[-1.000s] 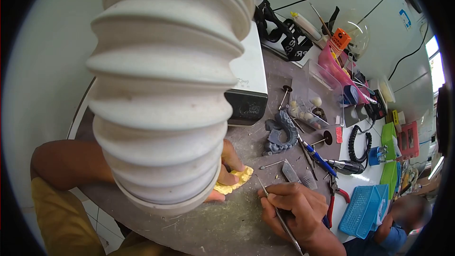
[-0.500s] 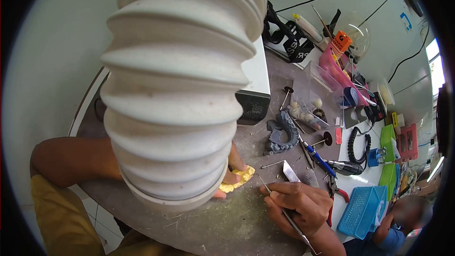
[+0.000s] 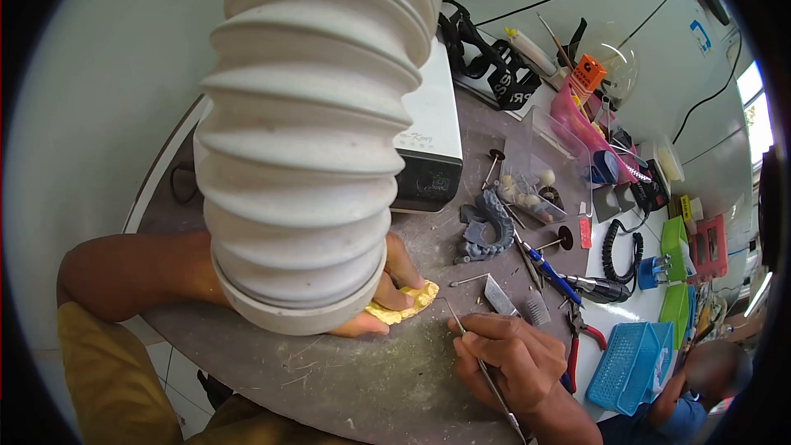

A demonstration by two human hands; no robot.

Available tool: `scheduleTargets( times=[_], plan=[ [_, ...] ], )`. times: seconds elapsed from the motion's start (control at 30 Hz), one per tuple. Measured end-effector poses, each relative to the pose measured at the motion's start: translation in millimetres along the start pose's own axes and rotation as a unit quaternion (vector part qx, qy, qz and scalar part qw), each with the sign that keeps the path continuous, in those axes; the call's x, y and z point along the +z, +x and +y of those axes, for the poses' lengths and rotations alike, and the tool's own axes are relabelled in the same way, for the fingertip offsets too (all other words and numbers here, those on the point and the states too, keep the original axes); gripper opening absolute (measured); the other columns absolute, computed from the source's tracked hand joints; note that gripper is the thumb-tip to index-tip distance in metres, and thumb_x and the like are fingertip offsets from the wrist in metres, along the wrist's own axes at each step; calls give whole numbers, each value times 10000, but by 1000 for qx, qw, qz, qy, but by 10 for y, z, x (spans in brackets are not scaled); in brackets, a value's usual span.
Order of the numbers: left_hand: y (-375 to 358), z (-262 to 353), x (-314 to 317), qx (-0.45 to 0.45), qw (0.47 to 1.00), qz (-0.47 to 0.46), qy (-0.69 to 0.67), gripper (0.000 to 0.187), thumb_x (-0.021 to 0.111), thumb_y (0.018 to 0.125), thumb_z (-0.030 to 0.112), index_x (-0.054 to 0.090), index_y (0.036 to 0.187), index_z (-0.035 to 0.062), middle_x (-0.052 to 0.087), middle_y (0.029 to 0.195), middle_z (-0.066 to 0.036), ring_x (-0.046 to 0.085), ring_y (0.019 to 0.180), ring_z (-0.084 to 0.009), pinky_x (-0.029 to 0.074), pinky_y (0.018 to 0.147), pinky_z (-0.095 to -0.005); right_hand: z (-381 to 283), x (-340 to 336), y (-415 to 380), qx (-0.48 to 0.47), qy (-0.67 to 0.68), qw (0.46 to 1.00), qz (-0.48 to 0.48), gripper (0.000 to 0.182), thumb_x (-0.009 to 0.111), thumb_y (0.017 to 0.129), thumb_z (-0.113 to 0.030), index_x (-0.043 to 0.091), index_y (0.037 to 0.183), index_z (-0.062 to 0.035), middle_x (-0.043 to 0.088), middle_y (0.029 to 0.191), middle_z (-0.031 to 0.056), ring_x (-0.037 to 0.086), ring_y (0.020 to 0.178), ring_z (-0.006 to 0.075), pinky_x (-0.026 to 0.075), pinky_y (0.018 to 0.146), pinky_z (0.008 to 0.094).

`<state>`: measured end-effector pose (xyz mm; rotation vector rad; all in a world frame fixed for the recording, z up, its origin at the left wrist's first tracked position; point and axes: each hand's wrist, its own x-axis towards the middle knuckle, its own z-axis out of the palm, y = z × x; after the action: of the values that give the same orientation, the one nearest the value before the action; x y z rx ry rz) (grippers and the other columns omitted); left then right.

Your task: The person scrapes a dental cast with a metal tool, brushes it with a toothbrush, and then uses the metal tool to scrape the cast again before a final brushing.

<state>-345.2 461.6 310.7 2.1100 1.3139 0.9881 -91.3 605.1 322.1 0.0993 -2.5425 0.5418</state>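
Note:
My left hand [image 3: 387, 288] grips a yellow dental cast [image 3: 408, 303] against the grey benchtop [image 3: 371, 379], mostly hidden behind a wide ribbed white hose [image 3: 313, 132] that hangs just above it. My right hand [image 3: 507, 358] holds a thin metal carving tool [image 3: 478, 363] like a pen, its tip pointing toward the cast's right end, a short gap away.
A grey dental model [image 3: 488, 231], a white box unit [image 3: 428, 140], loose burs, a blue-handled tool [image 3: 554, 276], red pliers [image 3: 574, 346] and a blue basket [image 3: 630, 367] crowd the right side. Another person [image 3: 700, 387] sits at lower right. Plaster scraps litter the bench.
The view shifted, so the hose end now sits higher and more of my left hand and the cast shows. My right hand stays close to the cast with the tool.

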Motion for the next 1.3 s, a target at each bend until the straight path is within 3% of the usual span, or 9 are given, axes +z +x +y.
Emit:
scheduleTargets(
  times=[0.9,1.0,1.17,1.3],
  plan=[
    [0,2,-24,-2,1000,-12,-13,353,876,825,185,756,1146,100,704,1246,-57,663,1006,-233,552,881,-331,-10,4,35,0,-4,1000,-15,207,807,775,40,624,854,-12,740,912,124,741,712,196,599,608,272],
    [-27,-12,11,-36,997,8,-68,322,876,826,198,753,1104,93,710,1239,-54,653,1023,-236,553,881,-325,-28,36,25,12,-12,1000,5,262,803,739,69,587,846,-32,758,884,138,745,670,206,580,578,274],
    [-26,0,25,-68,990,17,-124,262,881,818,199,736,1002,82,719,1222,-48,644,1027,-237,561,871,-323,-21,7,31,-1,-9,1000,-10,217,804,770,56,626,870,-18,741,911,127,743,717,203,594,603,271],
    [-18,-21,17,-47,993,17,-110,248,882,815,194,740,988,87,718,1226,-49,646,1016,-237,565,859,-322,6,-48,41,12,25,999,-38,228,813,760,45,635,885,-22,746,914,126,753,741,210,600,596,275]
  ],
)
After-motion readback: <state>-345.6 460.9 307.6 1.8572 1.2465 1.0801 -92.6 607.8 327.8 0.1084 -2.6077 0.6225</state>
